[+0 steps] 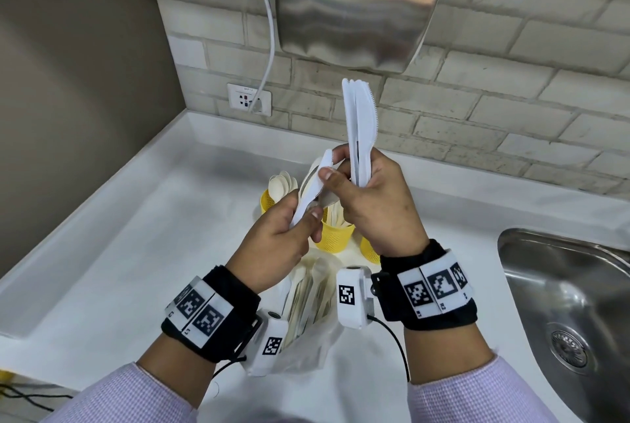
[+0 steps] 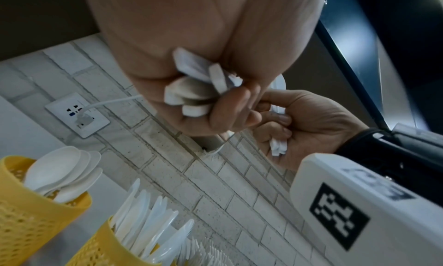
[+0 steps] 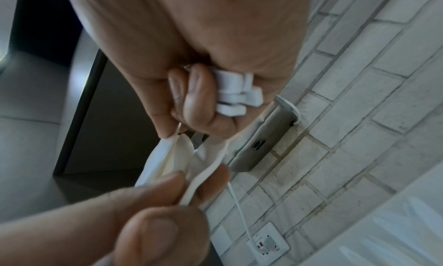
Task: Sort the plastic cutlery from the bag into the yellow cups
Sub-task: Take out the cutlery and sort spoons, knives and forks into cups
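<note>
My right hand [image 1: 368,190] grips a bundle of white plastic knives [image 1: 361,115] upright above the counter; their handle ends [image 3: 236,94] stick out under the palm. Its thumb and forefinger also pinch the top of a few white pieces [image 1: 312,189] that my left hand [image 1: 289,228] grips by the handles [image 2: 191,93]; spoon bowls [image 3: 176,155] show among them. Below stand yellow cups: one with spoons [image 1: 267,202], one with knives [image 1: 332,238], a third [image 1: 370,248] mostly hidden by my right hand. The clear bag [image 1: 306,317] of cutlery lies on the counter between my wrists.
A steel sink [image 1: 562,286] is set into the white counter [image 1: 153,235] at the right. A metal hand dryer [image 1: 358,3] hangs on the brick wall above the cups, its cord running to a socket [image 1: 249,100]. Forks [image 2: 206,255] show in the third cup.
</note>
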`<state>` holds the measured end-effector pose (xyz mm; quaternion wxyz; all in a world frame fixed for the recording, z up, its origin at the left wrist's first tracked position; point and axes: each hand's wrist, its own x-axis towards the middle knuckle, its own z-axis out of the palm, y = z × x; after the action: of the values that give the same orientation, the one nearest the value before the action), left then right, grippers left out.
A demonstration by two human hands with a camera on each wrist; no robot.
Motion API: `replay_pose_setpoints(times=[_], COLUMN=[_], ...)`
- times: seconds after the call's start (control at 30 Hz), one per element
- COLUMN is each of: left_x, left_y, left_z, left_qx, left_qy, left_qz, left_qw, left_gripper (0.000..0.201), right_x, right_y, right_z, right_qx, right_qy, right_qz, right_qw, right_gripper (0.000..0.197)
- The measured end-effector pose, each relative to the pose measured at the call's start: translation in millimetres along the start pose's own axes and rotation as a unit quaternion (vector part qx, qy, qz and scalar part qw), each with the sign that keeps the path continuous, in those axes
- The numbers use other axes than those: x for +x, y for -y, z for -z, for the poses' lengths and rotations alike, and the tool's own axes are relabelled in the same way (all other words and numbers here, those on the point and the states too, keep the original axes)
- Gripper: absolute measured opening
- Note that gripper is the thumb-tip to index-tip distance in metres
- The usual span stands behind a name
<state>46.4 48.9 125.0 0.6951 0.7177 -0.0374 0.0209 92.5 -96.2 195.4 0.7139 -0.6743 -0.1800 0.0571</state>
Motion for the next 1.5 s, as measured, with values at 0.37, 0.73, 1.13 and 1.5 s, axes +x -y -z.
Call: replay_pose_setpoints(times=[0.37, 0.73, 1.13, 1.5], left_x=[0, 0, 0, 8], left_y=[1, -5, -10, -10], left_z=[-2, -6, -5, 0], left_qx=[0.050, 0.069, 0.073, -0.199], left_qy=[-0.004, -0.012, -0.055, -0.061], left_qz=[-0.042, -0.067, -0.075, 0.142], left_qw=[0.998, 0.995, 0.993, 0.968], left_gripper=[0.020, 0.020, 0.017, 0.039], right_x=[2, -1, 6, 2], right_y=[-8, -9, 2, 9], right_z=[7, 6, 21, 9], right_qx=[0.081, 0.034, 0.261, 0.244], right_qy=[-0.028, -0.025, -0.164, -0.184], right_qz=[-0.060, -0.006, 0.038, 0.112], right_qw=[0.995, 0.999, 0.950, 0.946], right_gripper=[0.006, 0.018, 0.018, 0.036])
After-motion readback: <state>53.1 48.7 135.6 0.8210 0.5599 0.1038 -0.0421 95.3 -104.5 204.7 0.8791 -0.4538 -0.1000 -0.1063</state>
